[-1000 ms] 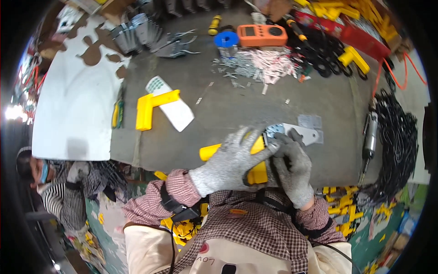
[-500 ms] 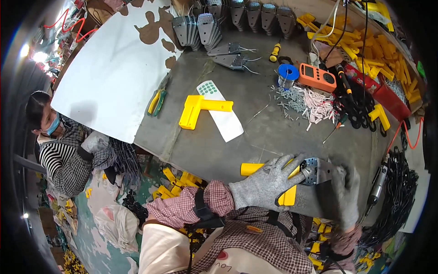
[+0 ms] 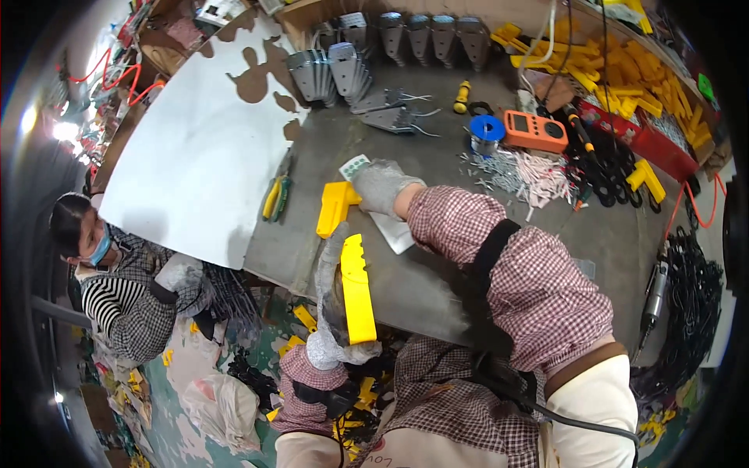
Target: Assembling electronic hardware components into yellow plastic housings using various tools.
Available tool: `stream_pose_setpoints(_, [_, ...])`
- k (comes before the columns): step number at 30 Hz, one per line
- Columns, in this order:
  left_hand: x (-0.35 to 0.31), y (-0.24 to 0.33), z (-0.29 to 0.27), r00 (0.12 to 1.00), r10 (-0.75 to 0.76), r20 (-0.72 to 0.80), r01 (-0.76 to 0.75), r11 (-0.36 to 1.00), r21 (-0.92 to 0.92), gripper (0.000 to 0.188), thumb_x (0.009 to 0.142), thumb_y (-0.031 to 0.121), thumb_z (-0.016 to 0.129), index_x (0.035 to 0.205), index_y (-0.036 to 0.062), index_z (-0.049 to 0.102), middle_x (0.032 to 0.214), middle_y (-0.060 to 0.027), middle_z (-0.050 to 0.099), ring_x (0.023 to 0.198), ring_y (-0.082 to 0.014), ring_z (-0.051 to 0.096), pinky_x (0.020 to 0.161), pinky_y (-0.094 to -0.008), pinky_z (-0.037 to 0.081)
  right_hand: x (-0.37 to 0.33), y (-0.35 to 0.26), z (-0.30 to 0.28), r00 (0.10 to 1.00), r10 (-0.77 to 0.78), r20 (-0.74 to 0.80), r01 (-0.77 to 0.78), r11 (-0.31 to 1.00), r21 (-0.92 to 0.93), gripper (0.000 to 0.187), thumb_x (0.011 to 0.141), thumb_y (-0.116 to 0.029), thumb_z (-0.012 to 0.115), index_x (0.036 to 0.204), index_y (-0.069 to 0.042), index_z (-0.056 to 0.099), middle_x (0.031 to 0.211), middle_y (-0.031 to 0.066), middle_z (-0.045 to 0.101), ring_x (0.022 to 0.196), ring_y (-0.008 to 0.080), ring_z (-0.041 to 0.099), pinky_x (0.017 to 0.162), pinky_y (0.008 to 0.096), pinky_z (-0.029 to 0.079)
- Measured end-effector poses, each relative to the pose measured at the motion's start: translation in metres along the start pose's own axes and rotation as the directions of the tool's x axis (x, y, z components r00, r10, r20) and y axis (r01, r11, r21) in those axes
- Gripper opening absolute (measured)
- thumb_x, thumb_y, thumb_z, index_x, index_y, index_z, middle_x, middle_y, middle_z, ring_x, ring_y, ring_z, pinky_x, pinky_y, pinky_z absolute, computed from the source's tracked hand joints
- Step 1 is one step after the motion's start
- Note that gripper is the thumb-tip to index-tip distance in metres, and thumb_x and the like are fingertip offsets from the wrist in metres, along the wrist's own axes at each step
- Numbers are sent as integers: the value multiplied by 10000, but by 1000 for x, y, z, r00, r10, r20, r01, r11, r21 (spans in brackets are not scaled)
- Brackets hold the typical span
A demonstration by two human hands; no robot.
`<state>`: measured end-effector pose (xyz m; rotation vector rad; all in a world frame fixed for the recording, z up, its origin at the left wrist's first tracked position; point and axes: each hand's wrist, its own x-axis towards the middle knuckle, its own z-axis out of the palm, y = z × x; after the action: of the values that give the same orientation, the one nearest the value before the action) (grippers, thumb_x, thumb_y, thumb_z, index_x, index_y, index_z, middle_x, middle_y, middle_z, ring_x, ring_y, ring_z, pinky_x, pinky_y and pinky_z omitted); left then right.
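My left hand (image 3: 331, 312), in a grey glove, is closed round a yellow plastic handle piece (image 3: 358, 290) at the bench's near edge. The piece stands nearly upright with its notched side toward the top. My right arm crosses the bench, and my gloved right hand (image 3: 382, 188) is closed over the stem of a second yellow plastic handle (image 3: 335, 209); its fingertips are hidden. Under that hand lies a white sticker sheet (image 3: 355, 165) with green dots, its lower end showing beyond the glove. Green-and-yellow pliers (image 3: 276, 195) rest to the left.
Grey metal brackets (image 3: 345, 70) stand in stacks along the back. On the right are a solder spool (image 3: 487, 132), an orange meter (image 3: 535, 130), loose small parts (image 3: 538, 178), piled yellow handles (image 3: 624, 70) and an electric screwdriver (image 3: 654, 300). A co-worker (image 3: 125, 288) sits at the left.
My right hand has swung from the near right across to the handle on the sheet. My left hand has moved left with its yellow piece, now turned upright. The metal bracket between them no longer shows.
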<state>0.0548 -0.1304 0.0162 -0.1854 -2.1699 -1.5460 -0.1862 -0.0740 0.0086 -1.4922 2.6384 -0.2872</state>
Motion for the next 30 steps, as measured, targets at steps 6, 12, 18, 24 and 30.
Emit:
stream_pose_setpoints(6, [8, -14, -4, 995, -63, -81, 26, 919, -392, 1164, 755, 773, 696, 1551, 31, 282, 1500, -159, 438, 1288, -314, 543, 1085, -414, 444, -28, -4, -54, 986, 129, -109, -125, 991, 44, 408, 786, -259, 773, 1067, 22, 682, 1042, 228, 702, 958, 360, 710, 820, 436, 585])
stream_pose_setpoints(12, [34, -19, 13, 968, -212, -135, -50, 362, -931, 914, 807, 576, 696, 1477, 30, 401, 1465, -193, 475, 1410, -382, 378, 1190, -523, 275, -155, -6, -138, 917, 205, -342, -148, 971, 186, 357, 891, -244, 716, 1044, 29, 544, 864, 247, 681, 841, 429, 692, 687, 487, 545])
stream_pose_setpoints(18, [56, -15, 83, 925, -372, -74, 65, 348, -935, 908, 849, 712, 601, 1467, 70, 429, 1446, -124, 501, 1342, -310, 478, 1161, -486, 354, -224, -20, -110, 892, 436, -122, -303, 775, 555, 406, 916, -301, 720, 1063, 39, 556, 809, 244, 649, 798, 401, 681, 655, 458, 510])
stream_pose_setpoints(24, [61, 9, 120, 919, -365, -153, 81, 551, -831, 1035, 768, 813, 640, 1464, 92, 379, 1403, -103, 481, 1316, -259, 492, 1142, -437, 390, -234, 10, -57, 921, 371, -118, -167, 651, 740, 519, 930, -383, 688, 1221, 28, 562, 1053, 255, 690, 988, 348, 702, 830, 407, 539])
stream_pose_setpoints(30, [56, 0, 128, 932, -197, -303, -38, 780, -624, 963, 889, 833, 409, 1502, 90, 384, 1481, -107, 470, 1388, -265, 433, 1194, -461, 289, -230, 22, -51, 951, 308, -33, -142, 527, 838, 520, 927, -371, 689, 1271, -4, 560, 1139, 183, 685, 1065, 250, 672, 934, 355, 520])
